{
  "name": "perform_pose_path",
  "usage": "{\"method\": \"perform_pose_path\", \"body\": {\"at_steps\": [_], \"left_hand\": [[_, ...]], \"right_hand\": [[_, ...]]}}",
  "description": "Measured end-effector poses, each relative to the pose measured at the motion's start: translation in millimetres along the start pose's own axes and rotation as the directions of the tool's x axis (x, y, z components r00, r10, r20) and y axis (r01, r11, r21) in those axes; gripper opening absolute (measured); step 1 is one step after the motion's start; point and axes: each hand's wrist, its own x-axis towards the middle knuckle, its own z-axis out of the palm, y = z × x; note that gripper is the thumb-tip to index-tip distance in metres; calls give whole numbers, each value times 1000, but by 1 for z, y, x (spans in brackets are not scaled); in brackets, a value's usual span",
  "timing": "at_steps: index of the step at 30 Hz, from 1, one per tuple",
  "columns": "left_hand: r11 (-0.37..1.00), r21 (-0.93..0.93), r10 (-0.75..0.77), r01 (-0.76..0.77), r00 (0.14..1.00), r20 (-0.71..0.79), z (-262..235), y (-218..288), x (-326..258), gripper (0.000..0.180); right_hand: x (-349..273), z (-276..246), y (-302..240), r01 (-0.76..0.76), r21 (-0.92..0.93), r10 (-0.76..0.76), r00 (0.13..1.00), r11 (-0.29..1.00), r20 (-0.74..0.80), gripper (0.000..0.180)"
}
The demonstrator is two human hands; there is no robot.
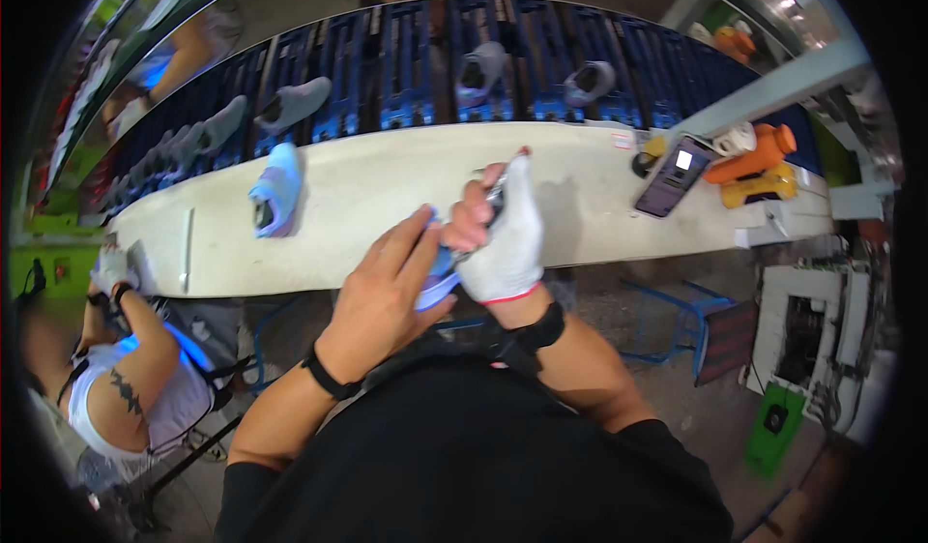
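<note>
My left hand (379,296) is bare and wraps around a light blue shoe (437,287), holding it in front of my chest. My right hand (503,226) wears a white fingerless glove and grips a thin metal tool (495,195) pressed against the shoe's upper side. Most of the shoe is hidden between my two hands. A black band sits on each wrist.
A long white workbench (387,185) runs across the view with a second light blue shoe (275,190) on it. Beyond it a dark blue conveyor (416,69) carries grey shoes. A phone (674,176) and orange bottles (754,156) lie at right. Another person (126,369) sits at left.
</note>
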Motion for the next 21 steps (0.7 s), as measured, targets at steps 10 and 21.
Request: {"method": "perform_pose_path", "body": {"at_steps": [10, 21], "left_hand": [[999, 23, 38, -38, 999, 7, 1, 0, 1, 81], [991, 48, 127, -122, 988, -93, 9, -5, -7, 55]], "right_hand": [[-21, -3, 5, -6, 166, -4, 998, 986, 64, 50], [-21, 2, -1, 70, 188, -51, 993, 980, -108, 46]]}}
